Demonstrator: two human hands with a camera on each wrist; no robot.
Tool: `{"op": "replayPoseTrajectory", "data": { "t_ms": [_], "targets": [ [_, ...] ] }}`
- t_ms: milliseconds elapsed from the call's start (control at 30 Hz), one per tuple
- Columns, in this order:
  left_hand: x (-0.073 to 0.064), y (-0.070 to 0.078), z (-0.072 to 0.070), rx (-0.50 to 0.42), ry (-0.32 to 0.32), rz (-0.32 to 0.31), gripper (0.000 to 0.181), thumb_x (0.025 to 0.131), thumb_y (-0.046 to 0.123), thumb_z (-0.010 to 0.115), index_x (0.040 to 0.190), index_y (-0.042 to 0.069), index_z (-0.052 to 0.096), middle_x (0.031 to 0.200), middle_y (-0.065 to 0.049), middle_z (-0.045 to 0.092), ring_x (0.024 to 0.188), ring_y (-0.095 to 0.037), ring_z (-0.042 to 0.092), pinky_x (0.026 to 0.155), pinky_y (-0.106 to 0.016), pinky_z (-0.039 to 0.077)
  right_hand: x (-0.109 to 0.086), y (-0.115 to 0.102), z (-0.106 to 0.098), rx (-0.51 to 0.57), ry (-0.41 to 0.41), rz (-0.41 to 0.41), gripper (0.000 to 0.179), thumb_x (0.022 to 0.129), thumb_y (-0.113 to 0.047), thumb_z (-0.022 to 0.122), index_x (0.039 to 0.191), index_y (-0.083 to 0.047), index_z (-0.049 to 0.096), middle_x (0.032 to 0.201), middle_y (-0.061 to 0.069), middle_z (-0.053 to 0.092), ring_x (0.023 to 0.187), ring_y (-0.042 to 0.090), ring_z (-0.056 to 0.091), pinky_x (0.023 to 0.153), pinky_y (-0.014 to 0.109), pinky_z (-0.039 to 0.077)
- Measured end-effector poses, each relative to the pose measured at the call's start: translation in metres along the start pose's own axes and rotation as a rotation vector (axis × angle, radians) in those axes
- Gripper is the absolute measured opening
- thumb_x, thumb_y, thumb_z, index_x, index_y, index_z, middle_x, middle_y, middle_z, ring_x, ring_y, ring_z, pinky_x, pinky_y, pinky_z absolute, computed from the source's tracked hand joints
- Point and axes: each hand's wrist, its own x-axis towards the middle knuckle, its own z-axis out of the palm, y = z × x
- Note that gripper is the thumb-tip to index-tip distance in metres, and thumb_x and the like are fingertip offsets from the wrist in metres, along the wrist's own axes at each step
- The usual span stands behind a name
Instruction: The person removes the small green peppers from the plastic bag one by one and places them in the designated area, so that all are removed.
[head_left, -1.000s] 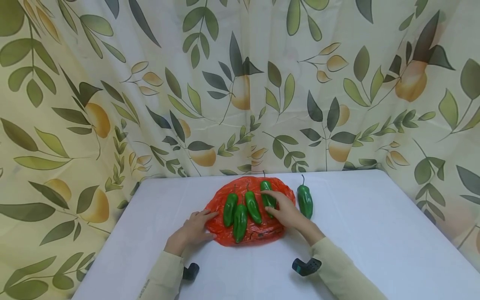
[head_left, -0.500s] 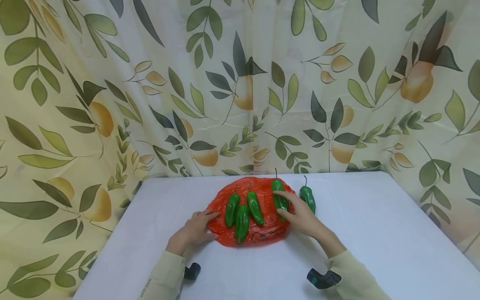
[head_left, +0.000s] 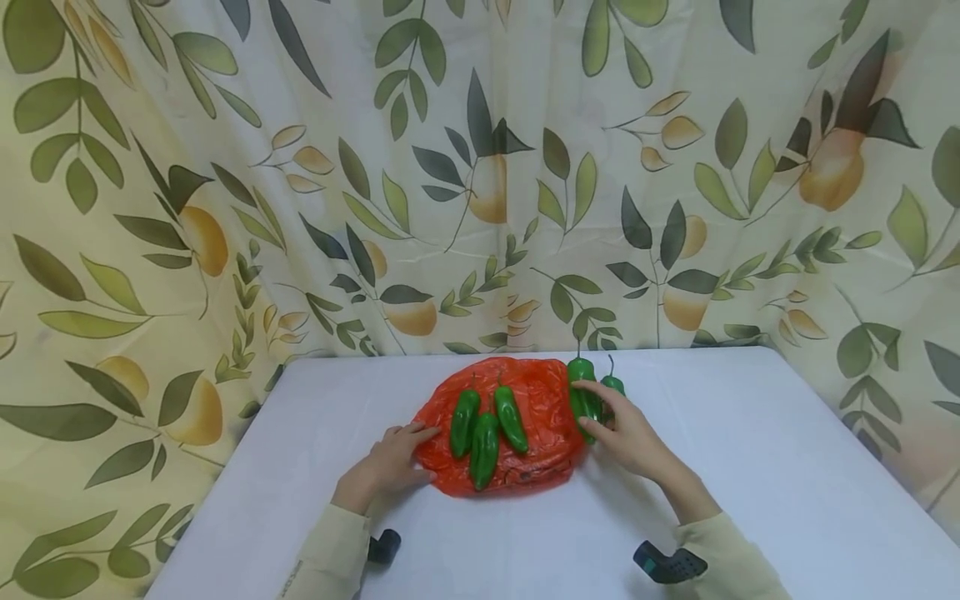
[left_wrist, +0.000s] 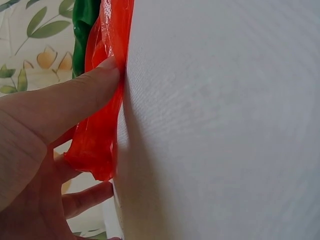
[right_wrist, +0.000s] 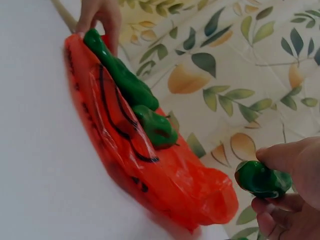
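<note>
A red plastic bag (head_left: 536, 417) with dark print lies flattened on the table. Three green chili peppers (head_left: 484, 450) rest on top of it, left of its middle. My left hand (head_left: 393, 462) rests at the bag's left edge with fingers spread; in the left wrist view its thumb (left_wrist: 95, 87) presses on the red plastic. My right hand (head_left: 626, 429) pinches another green chili pepper (head_left: 583, 387) between thumb and fingers at the bag's right edge, stem pointing away. In the right wrist view that held pepper (right_wrist: 260, 179) appears end-on, apart from the bag.
One more green chili pepper (head_left: 613, 383) lies on the white table (head_left: 750, 467) to the right, partly hidden behind my right hand. A curtain (head_left: 480, 167) with leaf and fruit print hangs behind the table's far edge.
My right hand has carried its pepper rightward from over the bag to the bag's right edge, close to the pepper on the table. My left hand has stayed at the bag.
</note>
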Motion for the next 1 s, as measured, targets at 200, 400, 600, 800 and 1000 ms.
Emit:
{"op": "replayPoseTrajectory", "data": {
  "t_ms": [200, 400, 600, 800, 1000],
  "targets": [
    [-0.003, 0.0, 0.001, -0.007, -0.01, -0.011, 0.073, 0.084, 0.031, 0.082, 0.15, 0.027, 0.05, 0.159, -0.008, 0.042, 0.145, -0.039, 0.036, 0.101, -0.069, 0.048, -0.003, 0.012, -0.013, 0.024, 0.017, 0.038, 0.054, 0.097, -0.004, 0.063, 0.148, -0.009, 0.045, 0.137, 0.032, 0.051, 0.1, 0.035, 0.059, 0.065, 0.027, 0.059],
    [-0.004, 0.002, -0.002, 0.0, 0.006, 0.012, 0.072, 0.085, 0.031, 0.081, 0.15, 0.025, 0.051, 0.158, -0.008, 0.044, 0.144, -0.04, 0.037, 0.103, -0.07, 0.046, 0.0, 0.015, -0.027, 0.012, 0.029, 0.046, 0.054, 0.096, 0.0, 0.061, 0.147, -0.007, 0.045, 0.137, 0.033, 0.05, 0.099, 0.036, 0.059, 0.065, 0.027, 0.057],
    [-0.004, 0.003, -0.004, 0.002, 0.011, 0.019, 0.072, 0.085, 0.03, 0.081, 0.15, 0.023, 0.051, 0.158, -0.009, 0.044, 0.145, -0.041, 0.036, 0.104, -0.07, 0.044, 0.001, 0.023, -0.036, 0.006, 0.031, 0.074, 0.054, 0.097, 0.0, 0.059, 0.148, -0.005, 0.042, 0.142, 0.035, 0.046, 0.107, 0.044, 0.058, 0.071, 0.034, 0.06],
    [-0.002, 0.002, -0.003, 0.011, 0.009, 0.022, 0.072, 0.085, 0.03, 0.082, 0.15, 0.023, 0.051, 0.158, -0.009, 0.044, 0.145, -0.041, 0.036, 0.103, -0.069, 0.047, 0.0, 0.031, -0.04, -0.011, 0.021, 0.102, 0.055, 0.098, -0.002, 0.057, 0.149, -0.004, 0.038, 0.144, 0.036, 0.042, 0.111, 0.048, 0.056, 0.075, 0.04, 0.062],
    [-0.001, 0.002, -0.002, 0.013, 0.009, 0.029, 0.072, 0.085, 0.03, 0.081, 0.15, 0.022, 0.051, 0.159, -0.01, 0.043, 0.145, -0.041, 0.036, 0.103, -0.069, 0.046, -0.002, 0.042, -0.043, -0.056, 0.023, 0.126, 0.057, 0.096, -0.002, 0.058, 0.15, -0.003, 0.037, 0.142, 0.037, 0.044, 0.11, 0.046, 0.056, 0.072, 0.035, 0.06]
  ]
}}
